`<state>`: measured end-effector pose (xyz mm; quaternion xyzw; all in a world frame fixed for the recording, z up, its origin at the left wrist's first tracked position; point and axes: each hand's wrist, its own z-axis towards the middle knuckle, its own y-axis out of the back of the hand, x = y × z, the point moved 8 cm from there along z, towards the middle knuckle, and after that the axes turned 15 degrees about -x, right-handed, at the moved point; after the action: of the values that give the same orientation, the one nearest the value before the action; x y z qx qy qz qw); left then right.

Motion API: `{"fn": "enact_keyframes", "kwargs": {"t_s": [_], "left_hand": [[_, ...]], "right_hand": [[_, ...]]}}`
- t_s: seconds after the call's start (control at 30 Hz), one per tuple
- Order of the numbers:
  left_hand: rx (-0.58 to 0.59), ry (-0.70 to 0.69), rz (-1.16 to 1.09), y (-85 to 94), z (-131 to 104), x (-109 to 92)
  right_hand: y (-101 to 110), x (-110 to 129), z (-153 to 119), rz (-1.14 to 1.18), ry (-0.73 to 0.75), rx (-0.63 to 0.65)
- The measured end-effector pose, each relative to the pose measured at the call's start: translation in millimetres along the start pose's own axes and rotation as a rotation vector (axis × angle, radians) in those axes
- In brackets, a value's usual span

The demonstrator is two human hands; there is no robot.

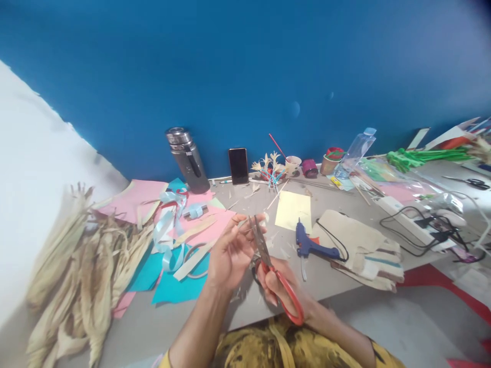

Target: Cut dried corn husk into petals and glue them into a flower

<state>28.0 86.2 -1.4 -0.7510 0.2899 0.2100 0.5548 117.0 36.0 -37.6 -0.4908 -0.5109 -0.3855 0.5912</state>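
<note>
My right hand [279,282] is closed round the handles of red-handled scissors [264,250]. The blades point up and away, slightly parted, beside the fingers of my left hand [232,253]. That hand is turned palm up with its fingers curled in a pinch; whatever they hold is too thin and pale to name. Just left of it lie a strip of dried husk [194,261] and a roll of tape [196,255] on turquoise paper [180,291]. To the right of the scissors rests a blue glue gun [312,245].
Dried corn husks [90,271] are heaped on the left. Along the blue wall stand a flask [188,163], a phone [239,166], husk flowers [271,166], a paper cup [293,164] and a plastic bottle [355,153]. Gloves [355,240] and a power strip [410,222] lie right.
</note>
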Motion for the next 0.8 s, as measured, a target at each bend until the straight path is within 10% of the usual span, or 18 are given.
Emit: {"fn": "enact_keyframes", "kwargs": {"t_s": [0.8], "left_hand": [[-0.125, 0.123, 0.038, 14.4, -0.8, 18.0]], "right_hand": [[6.4, -16.1, 5.6, -0.085, 0.019, -0.058]]}}
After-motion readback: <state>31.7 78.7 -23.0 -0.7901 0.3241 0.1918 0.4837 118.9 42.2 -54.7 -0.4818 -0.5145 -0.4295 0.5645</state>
